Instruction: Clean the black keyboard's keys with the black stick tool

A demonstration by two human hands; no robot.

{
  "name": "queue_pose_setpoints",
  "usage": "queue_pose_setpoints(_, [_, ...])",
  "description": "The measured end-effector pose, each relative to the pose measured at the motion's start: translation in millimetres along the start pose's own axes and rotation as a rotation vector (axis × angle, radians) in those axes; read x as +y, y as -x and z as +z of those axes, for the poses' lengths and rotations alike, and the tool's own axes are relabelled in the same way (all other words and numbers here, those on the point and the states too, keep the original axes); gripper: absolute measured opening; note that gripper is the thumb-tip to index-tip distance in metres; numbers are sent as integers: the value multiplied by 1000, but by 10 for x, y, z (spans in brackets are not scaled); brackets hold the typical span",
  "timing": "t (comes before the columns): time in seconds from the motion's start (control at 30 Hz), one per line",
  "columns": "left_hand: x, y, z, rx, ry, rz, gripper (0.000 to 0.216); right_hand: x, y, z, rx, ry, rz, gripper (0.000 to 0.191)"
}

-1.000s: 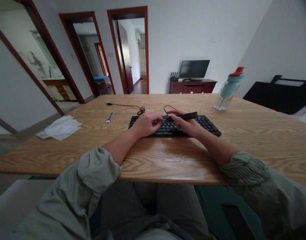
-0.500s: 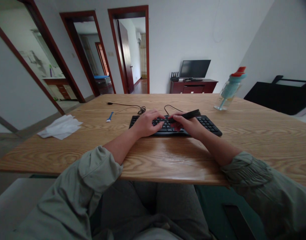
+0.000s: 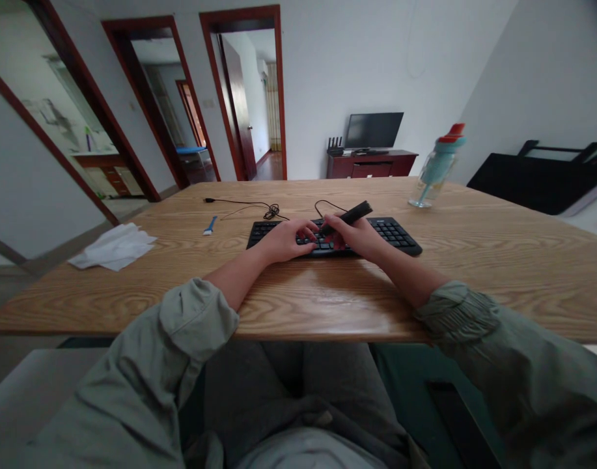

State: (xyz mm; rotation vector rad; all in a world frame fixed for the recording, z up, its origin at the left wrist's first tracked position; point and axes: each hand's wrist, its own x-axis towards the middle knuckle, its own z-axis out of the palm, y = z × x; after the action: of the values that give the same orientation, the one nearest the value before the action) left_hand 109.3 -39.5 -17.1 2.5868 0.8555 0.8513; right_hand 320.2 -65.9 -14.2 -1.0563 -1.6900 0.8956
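"What's in the right hand [image 3: 357, 236]?"

"A black pen-shaped tool [image 3: 354, 212], held firmly between thumb and fingers at the centre of the frame. It slants from upper right to lower left, its low end down over the keyboard [image 3: 396, 236]. I can't tell whether that end meets the keys."

"Any change from the earlier pictures?"

"Yes. A second ago the tool lay nearly flat; now it leans more steeply, with its far end raised. The whole view has slid a little too, so the keyboard and the bottle [image 3: 435, 168] sit slightly further left."

"And how are the hands posed?"

"The right one is turned thumb side up. The left hand [image 3: 287, 238], just left of centre, is palm down over the keyboard, its fingers curved with a narrow gap to the thumb. Whether its fingertips press keys, I can't tell. Both forearms come up from the lower corners, green sleeves [image 3: 198, 319] bunched along them."

"Further out?"

"A coiled cable [image 3: 271, 211] above the keyboard's left end, then a small blue-and-white brush [image 3: 210, 226], then a crumpled white sheet [image 3: 113, 247] at the left. The bottle stands at upper right. All of it is on the wooden table [image 3: 303, 293]."
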Motion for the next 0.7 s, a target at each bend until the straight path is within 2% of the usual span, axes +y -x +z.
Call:
queue_pose_setpoints(0.1, [23, -17, 27, 3, 43, -38, 37, -23, 22, -14, 41, 100, -65, 49])
queue_pose_setpoints(0.37, [6, -15, -5, -47, 107, -29, 37, -43, 46, 15, 109, 199, -91, 54])
queue_pose_setpoints(0.57, [-102, -8, -96, 27, 60, -54, 32, 72, 23, 56, 189, 228, 13, 58])
queue_pose_setpoints(0.7, [-127, -1, -97, -1, -8, -18, 32, 124, 2, 65, 246, 248, 42, 62])
